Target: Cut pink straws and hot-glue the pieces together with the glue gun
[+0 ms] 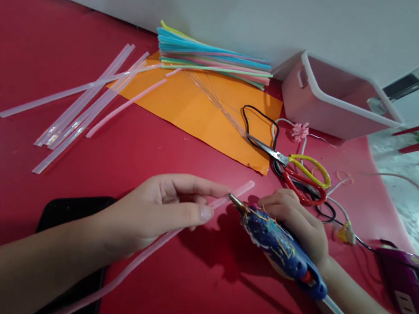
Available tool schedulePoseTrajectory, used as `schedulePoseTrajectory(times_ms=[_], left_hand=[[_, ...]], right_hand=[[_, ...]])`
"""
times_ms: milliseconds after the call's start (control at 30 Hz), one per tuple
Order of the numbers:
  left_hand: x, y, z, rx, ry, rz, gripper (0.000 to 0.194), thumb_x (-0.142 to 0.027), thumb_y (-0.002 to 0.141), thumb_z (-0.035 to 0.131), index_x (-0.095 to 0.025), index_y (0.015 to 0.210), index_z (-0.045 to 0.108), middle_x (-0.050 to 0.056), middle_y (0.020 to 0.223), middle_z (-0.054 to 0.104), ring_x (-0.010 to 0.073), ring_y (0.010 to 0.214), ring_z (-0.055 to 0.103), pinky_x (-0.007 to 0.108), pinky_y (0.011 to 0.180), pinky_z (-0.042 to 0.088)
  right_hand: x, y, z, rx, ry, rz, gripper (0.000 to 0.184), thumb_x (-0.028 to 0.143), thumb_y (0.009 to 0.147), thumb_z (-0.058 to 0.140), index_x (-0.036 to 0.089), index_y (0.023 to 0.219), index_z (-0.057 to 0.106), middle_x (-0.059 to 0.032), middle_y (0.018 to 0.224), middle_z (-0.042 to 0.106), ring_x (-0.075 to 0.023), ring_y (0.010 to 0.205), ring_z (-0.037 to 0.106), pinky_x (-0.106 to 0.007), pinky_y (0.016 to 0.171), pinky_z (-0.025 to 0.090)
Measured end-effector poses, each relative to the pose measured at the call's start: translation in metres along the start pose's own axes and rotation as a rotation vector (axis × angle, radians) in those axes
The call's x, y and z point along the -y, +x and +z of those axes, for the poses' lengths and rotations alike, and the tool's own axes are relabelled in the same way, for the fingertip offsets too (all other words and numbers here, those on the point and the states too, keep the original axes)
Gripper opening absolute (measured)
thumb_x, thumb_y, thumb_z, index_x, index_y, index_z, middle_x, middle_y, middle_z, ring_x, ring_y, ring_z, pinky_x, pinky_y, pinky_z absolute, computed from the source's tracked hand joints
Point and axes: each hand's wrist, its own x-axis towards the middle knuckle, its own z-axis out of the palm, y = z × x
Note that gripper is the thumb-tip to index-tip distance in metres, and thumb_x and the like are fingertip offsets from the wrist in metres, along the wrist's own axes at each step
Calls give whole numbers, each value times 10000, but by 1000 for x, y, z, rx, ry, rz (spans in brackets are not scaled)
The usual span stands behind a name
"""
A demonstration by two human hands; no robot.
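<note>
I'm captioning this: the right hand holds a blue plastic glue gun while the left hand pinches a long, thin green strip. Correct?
Not quite: the head view shows the left hand pinching a long, thin pink strip, not green. The rest stands.

Left hand (168, 212) pinching pink strip (142, 260), right hand (298, 223) holding glue gun (275, 244)

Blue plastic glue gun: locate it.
In the head view, the glue gun is right of centre, in the right hand, its metal nozzle by the pink pipe cleaner in the left hand.

free tabletop (17, 55) far left — scissors (282, 159), glue gun (279, 242) crowd right
</note>
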Motion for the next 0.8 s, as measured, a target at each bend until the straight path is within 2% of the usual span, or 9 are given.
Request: schedulePoseTrajectory(times_ms=[133, 367, 800], left_hand=[[0, 0, 0, 0, -6, -10, 203, -129, 739, 773, -270, 873, 830, -32, 645, 705, 63, 582, 596, 174, 633, 478], [1, 0, -2, 14, 21, 13, 215, -143, 753, 764, -308, 874, 830, -49, 642, 694, 46, 603, 592, 128, 620, 451], [0, 0, -2, 23, 38, 26, 242, -130, 758, 742, -326, 869, 830, -51, 648, 693, 49, 600, 579, 141, 610, 433]], right_hand=[[1, 2, 0, -12, -1, -5, 147, 351, 932, 560, 210, 958, 592, -68, 814, 661, -225, 780, 654, -380, 738, 497], [2, 2, 0, -11, -13, -2, 79, 272, 930, 559, 213, 979, 579, -69, 833, 646, -220, 792, 644, -385, 746, 492], [3, 2, -1, -16, -16, -5, 85, 220, 893, 606, 197, 968, 575, -68, 833, 638, -216, 782, 632, -389, 729, 493]])
